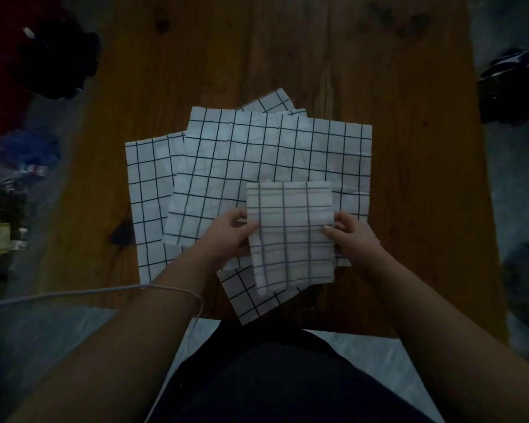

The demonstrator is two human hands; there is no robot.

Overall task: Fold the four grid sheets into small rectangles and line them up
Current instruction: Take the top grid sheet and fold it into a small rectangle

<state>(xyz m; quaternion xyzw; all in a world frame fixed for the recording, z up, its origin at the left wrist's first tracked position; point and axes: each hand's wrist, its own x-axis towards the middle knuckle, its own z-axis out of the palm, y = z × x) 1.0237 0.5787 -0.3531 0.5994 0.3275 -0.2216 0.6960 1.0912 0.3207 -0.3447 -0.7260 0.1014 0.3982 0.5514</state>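
A folded grid sheet, white with dark lines, is held just above the table as a narrow upright rectangle. My left hand grips its left edge and my right hand pinches its right edge. Under it lie overlapping unfolded grid sheets: one on the left, one in the middle, one on the right. Another sheet's corner sticks out over the near table edge, and a corner shows at the back.
The wooden table has bare surface behind the sheets and on both sides. A white cable runs across my left forearm. Dark clutter lies on the floor at left and right.
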